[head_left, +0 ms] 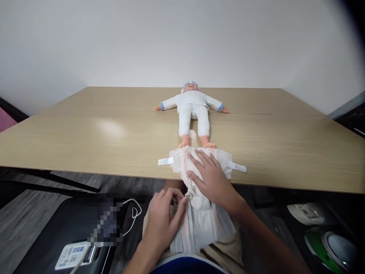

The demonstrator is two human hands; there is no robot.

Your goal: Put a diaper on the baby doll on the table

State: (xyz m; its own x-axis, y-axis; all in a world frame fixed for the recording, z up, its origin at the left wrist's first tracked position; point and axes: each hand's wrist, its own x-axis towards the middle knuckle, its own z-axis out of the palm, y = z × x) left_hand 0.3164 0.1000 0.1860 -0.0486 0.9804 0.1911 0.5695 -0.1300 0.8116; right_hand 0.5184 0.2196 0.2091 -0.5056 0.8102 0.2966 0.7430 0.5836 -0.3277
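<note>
A baby doll (193, 110) in white clothes with blue cuffs lies on its back on the wooden table (85, 140), feet toward me. A white diaper (199, 217) hangs over the table's near edge, its two white tabs spread left and right. My right hand (212, 179) lies flat on the diaper's upper part at the table edge, fingers apart. My left hand (162, 220) pinches the diaper's gathered middle just below the edge.
A black bag or case (57, 228) with a white cable and a label sits on the floor at lower left. A round green and silver object (327, 243) is at lower right. A white wall stands behind the table.
</note>
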